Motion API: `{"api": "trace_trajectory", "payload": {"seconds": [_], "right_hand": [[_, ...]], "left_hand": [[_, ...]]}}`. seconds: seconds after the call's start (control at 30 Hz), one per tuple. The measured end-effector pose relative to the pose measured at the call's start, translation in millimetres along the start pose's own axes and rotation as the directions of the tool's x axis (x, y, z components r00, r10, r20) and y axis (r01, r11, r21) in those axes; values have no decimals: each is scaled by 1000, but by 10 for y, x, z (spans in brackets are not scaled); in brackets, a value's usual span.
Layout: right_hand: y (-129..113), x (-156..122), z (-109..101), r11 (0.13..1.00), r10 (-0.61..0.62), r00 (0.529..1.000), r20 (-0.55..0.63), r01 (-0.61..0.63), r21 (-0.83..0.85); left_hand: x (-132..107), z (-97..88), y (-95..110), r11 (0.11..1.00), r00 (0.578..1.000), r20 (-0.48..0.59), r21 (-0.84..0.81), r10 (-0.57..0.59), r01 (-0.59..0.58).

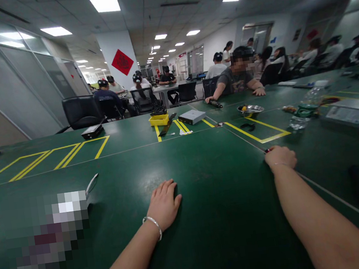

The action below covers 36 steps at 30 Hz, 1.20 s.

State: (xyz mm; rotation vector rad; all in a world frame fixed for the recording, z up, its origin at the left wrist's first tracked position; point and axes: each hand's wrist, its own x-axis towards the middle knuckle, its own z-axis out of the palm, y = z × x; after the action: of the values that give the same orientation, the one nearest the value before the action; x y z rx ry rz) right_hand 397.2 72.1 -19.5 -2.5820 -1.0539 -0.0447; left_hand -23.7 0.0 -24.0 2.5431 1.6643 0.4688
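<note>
My left hand (164, 203) lies flat on the green table (206, 184), fingers together and stretched forward, with a silver bracelet on the wrist. It holds nothing. Further right, my right hand (281, 157) rests on the table as a loose fist, knuckles toward the far side. A small red-tipped thing (267, 150) peeks out at its left edge; I cannot make out what it is. Both forearms reach in from the bottom of the view.
A yellow tray (159, 119), a dark tool (167, 125), a grey box (192, 116), a metal bowl (250, 109) and a plastic bottle (304, 111) stand farther back. Yellow tape lines mark the table. A person sits across at the far side; others sit behind.
</note>
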Motion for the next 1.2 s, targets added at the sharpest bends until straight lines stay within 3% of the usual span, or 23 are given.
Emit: {"api": "trace_trajectory", "payload": {"seconds": [0.3,0.37,0.43,0.5,0.6,0.67,0.8,0.83,0.87,0.93,1.07,1.2], "right_hand": [[-54,-152,-122,991,4,996,-91,9,137],[-136,-213,-156,978,-64,987,-144,91,187],[-295,-316,-184,928,-241,954,-180,281,245],[-528,-491,-190,806,-481,857,-185,515,291],[-925,-916,-124,588,-744,653,-144,741,324],[-1140,-1269,-46,458,-849,518,-99,817,350],[-1328,-1818,46,169,-982,189,-1,883,437],[-1333,-1863,42,144,-989,147,27,887,439],[-1325,-1860,27,151,-988,143,52,891,429],[-1273,-1713,-29,233,-972,219,80,892,388],[-991,-1079,-188,515,-848,529,24,813,270],[-503,-508,-256,815,-559,825,-85,565,127]], "left_hand": [[-104,-68,-74,996,991,95,4,94,-95],[-107,-69,-77,996,992,92,5,87,-88],[-103,-62,-80,997,994,77,6,80,-80],[-96,-51,-86,997,995,62,1,76,-77],[-90,-37,-97,996,995,47,-13,89,-88],[-91,-34,-103,996,996,38,-7,84,-84],[-92,-37,-106,994,994,17,-9,107,-107],[-92,-37,-109,994,994,18,-10,111,-111],[-91,-37,-113,993,993,21,-11,114,-114],[-92,-39,-126,993,992,35,-15,120,-119],[-115,-58,-170,990,987,71,-30,141,-139],[-155,-81,-208,987,982,96,-35,161,-158]]}}
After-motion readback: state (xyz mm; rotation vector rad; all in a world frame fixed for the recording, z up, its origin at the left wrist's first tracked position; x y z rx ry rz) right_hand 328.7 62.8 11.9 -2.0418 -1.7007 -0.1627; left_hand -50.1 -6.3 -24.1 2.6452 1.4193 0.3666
